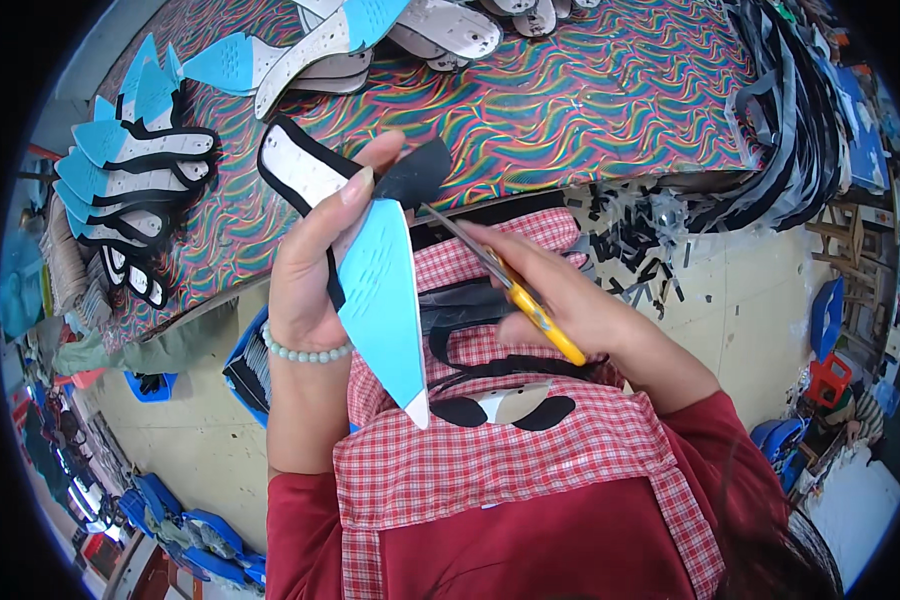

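My left hand [305, 250] is closed around an insole [382, 290], held up over the near edge of the table. Its pointed light-blue part hangs toward me; the white part beyond my fingers has a black band along its rim. A black strip end [415, 178] sticks out to the right, past my fingertips. My right hand [560, 290] grips yellow-handled scissors [535, 315], their blades pointing up and left with the tip near the base of that strip. How far the blades are apart cannot be made out.
Black-edged insoles [160, 150] lie in an overlapping row on the left of the patterned table [550, 120]. More insoles [320, 55] are piled at the far side. A bundle of black strips [775, 120] hangs over the right end. Dark scraps [655, 265] litter the floor below.
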Available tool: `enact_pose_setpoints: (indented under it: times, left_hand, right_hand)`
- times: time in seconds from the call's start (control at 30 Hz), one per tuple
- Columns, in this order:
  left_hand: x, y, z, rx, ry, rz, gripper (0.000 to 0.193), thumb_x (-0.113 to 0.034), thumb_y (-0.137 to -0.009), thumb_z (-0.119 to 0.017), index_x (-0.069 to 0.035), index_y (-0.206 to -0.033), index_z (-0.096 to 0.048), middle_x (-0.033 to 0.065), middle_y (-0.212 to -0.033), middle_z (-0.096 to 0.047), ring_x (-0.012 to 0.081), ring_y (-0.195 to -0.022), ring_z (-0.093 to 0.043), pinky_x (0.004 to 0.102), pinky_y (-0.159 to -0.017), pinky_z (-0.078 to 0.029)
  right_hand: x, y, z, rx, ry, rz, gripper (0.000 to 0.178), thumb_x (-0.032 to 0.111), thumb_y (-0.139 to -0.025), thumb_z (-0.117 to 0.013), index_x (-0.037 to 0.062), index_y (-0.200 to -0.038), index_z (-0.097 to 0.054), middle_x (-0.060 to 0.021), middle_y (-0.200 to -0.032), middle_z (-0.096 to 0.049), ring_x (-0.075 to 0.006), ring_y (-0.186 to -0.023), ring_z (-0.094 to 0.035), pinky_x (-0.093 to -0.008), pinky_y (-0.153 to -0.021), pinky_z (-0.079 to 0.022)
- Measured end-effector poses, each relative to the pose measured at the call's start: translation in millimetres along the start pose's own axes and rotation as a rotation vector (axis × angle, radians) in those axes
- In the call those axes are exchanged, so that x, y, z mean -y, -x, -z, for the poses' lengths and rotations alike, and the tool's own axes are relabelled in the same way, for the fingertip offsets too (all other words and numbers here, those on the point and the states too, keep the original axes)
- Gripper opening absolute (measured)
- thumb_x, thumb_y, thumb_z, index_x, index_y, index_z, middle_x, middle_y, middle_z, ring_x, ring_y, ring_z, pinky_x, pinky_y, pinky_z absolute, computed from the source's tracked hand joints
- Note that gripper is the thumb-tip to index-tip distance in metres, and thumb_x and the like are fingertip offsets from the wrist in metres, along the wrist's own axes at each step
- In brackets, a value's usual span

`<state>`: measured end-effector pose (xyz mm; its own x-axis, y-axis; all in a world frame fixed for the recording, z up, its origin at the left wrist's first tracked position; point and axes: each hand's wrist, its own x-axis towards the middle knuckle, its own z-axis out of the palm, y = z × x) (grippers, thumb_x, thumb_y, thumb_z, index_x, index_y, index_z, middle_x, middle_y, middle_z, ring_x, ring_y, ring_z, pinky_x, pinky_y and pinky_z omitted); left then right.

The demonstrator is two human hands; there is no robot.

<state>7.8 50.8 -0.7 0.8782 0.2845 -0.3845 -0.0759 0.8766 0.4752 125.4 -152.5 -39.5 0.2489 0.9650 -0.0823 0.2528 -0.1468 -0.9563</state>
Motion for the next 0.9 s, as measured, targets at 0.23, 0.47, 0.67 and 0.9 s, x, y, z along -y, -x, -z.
enact_pose_setpoints:
  times: [0.23,0.47,0.67,0.9]
  left_hand:
    - [-1.7,-3.1,5.4,-0.132,-0.361,-0.2,0.032,-0.013,-0.091,-0.058,0.002,-0.119,-0.056,0.0111,-0.096,-0.068,0.0148,-0.081,-0.065,0.0282,-0.07,-0.053]
    - [5.6,-6.7,1.1,-0.23,-0.743,-0.401,0.022,-0.018,-0.096,-0.054,0.0,-0.097,-0.066,0.0043,-0.087,-0.064,0.0057,-0.074,-0.057,0.0225,-0.062,-0.044]
    - [29.2,-25.0,-5.0,0.034,-1.157,-0.806,0.017,-0.011,-0.093,-0.056,0.002,-0.1,-0.065,0.006,-0.102,-0.062,0.0139,-0.093,-0.054,0.0277,-0.08,-0.044]
    - [-7.3,-4.7,-22.7,0.158,-0.25,-0.803,0.077,-0.062,-0.089,-0.043,-0.003,-0.138,-0.037,0.0038,-0.094,-0.046,0.0158,-0.077,-0.045,0.0308,-0.069,-0.038]
  right_hand:
    - [8.9,-5.2,26.5,-0.039,0.228,0.013,0.093,0.045,-0.063,-0.083,0.008,-0.139,-0.043,-0.0113,-0.108,-0.057,-0.0216,-0.092,-0.055,-0.03,-0.078,-0.044]
    - [-16.9,-26.8,140.0,-0.681,0.955,0.086,0.042,0.015,-0.082,-0.07,0.0021,-0.12,-0.058,-0.015,-0.104,-0.063,-0.0274,-0.098,-0.061,-0.0347,-0.086,-0.046]
    - [25.9,-58.7,33.3,-0.075,0.293,0.126,0.022,0.024,-0.092,-0.055,0.0023,-0.09,-0.059,-0.0125,-0.085,-0.058,-0.0317,-0.082,-0.058,-0.0398,-0.071,-0.047]
    - [-9.8,-65.0,-11.1,-0.256,0.299,0.385,0.022,0.023,-0.09,-0.058,0.0028,-0.082,-0.056,-0.0122,-0.073,-0.054,-0.0307,-0.063,-0.058,-0.0374,-0.053,-0.044]
